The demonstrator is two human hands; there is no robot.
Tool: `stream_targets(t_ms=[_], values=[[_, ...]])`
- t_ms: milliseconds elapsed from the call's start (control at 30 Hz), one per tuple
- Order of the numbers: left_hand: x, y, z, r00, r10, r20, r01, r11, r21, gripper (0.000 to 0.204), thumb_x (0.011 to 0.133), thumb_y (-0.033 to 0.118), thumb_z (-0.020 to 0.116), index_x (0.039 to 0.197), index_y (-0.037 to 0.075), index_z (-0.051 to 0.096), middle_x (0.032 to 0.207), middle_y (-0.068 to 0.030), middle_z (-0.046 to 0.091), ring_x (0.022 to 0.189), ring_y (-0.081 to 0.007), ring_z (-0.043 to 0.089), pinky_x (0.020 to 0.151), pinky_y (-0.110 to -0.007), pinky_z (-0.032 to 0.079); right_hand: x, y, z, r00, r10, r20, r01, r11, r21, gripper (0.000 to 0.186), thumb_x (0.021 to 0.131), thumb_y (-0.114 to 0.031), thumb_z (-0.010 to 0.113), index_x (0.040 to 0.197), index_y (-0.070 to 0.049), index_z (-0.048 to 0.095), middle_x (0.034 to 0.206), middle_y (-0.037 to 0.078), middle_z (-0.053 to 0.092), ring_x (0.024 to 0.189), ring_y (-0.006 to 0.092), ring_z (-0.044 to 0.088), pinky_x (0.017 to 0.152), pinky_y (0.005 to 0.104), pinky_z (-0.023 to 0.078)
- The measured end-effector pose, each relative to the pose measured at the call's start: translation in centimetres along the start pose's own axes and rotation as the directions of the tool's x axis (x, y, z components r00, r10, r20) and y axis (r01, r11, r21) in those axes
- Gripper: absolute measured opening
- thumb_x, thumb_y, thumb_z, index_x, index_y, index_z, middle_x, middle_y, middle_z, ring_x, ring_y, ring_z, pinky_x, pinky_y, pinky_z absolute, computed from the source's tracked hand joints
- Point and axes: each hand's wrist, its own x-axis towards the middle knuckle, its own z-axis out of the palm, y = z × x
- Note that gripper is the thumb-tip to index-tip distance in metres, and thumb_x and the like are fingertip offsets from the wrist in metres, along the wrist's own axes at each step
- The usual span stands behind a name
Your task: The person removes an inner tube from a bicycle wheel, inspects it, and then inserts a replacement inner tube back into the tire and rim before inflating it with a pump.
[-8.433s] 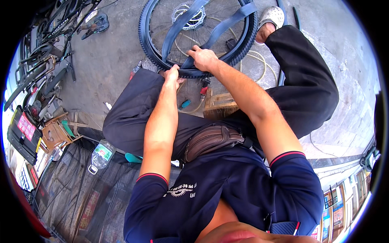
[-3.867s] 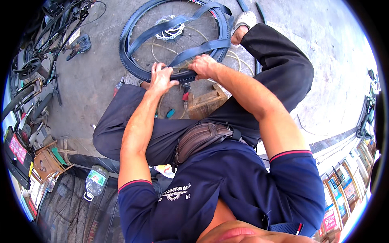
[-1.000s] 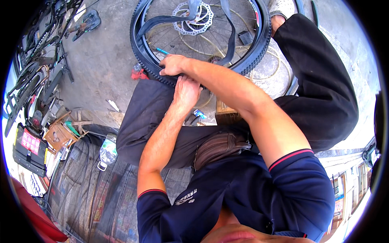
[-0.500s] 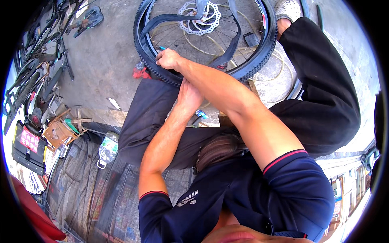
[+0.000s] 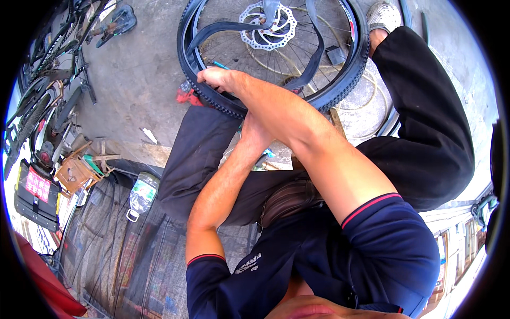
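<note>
A bicycle wheel [image 5: 268, 25] with a white slotted disc rotor [image 5: 280, 32] lies before me, its knobbly black tyre [image 5: 348, 80] around the rim. A limp black inner tube [image 5: 313, 56] drapes across the spokes. My right forearm crosses over the left, and my right hand [image 5: 215, 78] is closed at the tyre's near-left edge. Beside its knuckles shows a thin teal-blue rod-like tool [image 5: 220, 65], its other end hidden by the hand. At the tyre's near edge is my left hand [image 5: 257, 130]; the right forearm covers its fingers.
A red tool [image 5: 187, 94] lies against the tyre's left side. Bicycles [image 5: 50, 101] and a small wooden stool [image 5: 78, 173] stand at the left. A clear plastic bottle [image 5: 142, 194] is near my left knee. A pale hose [image 5: 374, 87] coils beneath the wheel.
My right hand has shifted slightly left along the tyre edge, and the teal-blue tool lies at a different angle, with more of it showing. The left hand is more covered by the right forearm.
</note>
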Motion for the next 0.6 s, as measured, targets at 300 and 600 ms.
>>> stream_targets(t_ms=[300, 600], values=[[0.0, -1.2, 1.0, 0.984, 0.042, 0.174, -0.102, 0.931, 0.351, 0.05, 0.079, 0.029, 0.083, 0.119, 0.005, 0.066, 0.118, -0.0169, 0.065, 0.118, -0.0353, 0.059, 0.098, -0.048, 0.047, -4.1, 2.5, -3.0, 0.99, 0.114, 0.08, -0.069, 0.9, -0.43, 0.049, 0.101, -0.036, 0.057, 0.14, -0.007, 0.06, 0.121, 0.016, 0.071, 0.107, 0.0301, 0.068, 0.092, 0.0456, 0.054], [-0.5, 0.3, 0.1, 0.996, -0.05, 0.077, 0.025, 0.953, 0.301, 0.051, 0.076, 0.029, 0.086, 0.118, 0.006, 0.068, 0.129, -0.0218, 0.051, 0.127, -0.0398, 0.049, 0.106, -0.051, 0.044, -23.0, -3.5, -10.5, 0.994, 0.031, 0.106, 0.111, -0.292, -0.95, 0.039, 0.088, -0.023, 0.062, 0.125, -0.011, 0.069, 0.116, 0.013, 0.073, 0.114, 0.0335, 0.069, 0.095, 0.0514, 0.055]])
